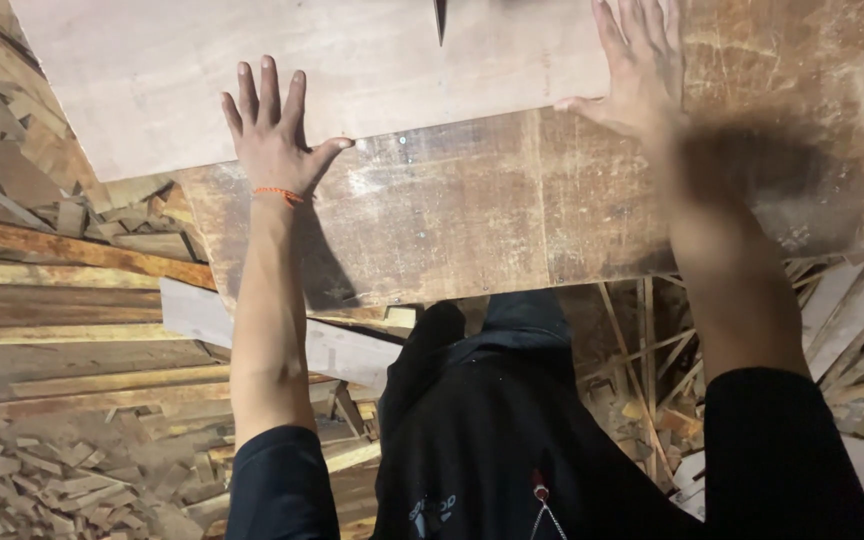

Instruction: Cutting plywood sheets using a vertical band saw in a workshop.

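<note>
**A:** Plywood sheet (352,70), the pale one, is what you're working here, right? Going from your body outward: dark top, sleeves pushed up, both forearms stretched over the near edge of the worn saw table (452,220), then the sheet lying flat on that table under both palms.

**B:** Yep. Your left hand (272,135) sits on the sheet's near edge, fingers straight and fanned a little, thumb splayed out sideways onto the table. It's pressing flat, not gripping anything. There's an orange thread band (279,194) on that wrist.

**A:** And the right hand (637,70)?

**B:** Further out, also flat on the sheet, fingers spread, thumb pointing back toward the left. The forearm is motion-blurred, so I can't tell the finer detail there.

**A:** What stage would you call it?

**B:** My guess: you're feeding the sheet toward the blade (440,18), that dark point at the far edge between your hands. I reckon the next bit calls for even pressure from both palms and keeping fingers well off the blade's line.

**A:** Counts?

**B:** One sheet, one table, one blade, two hands. The offcuts (42,480) and planks (72,300) on the floor are too many to count.
</note>
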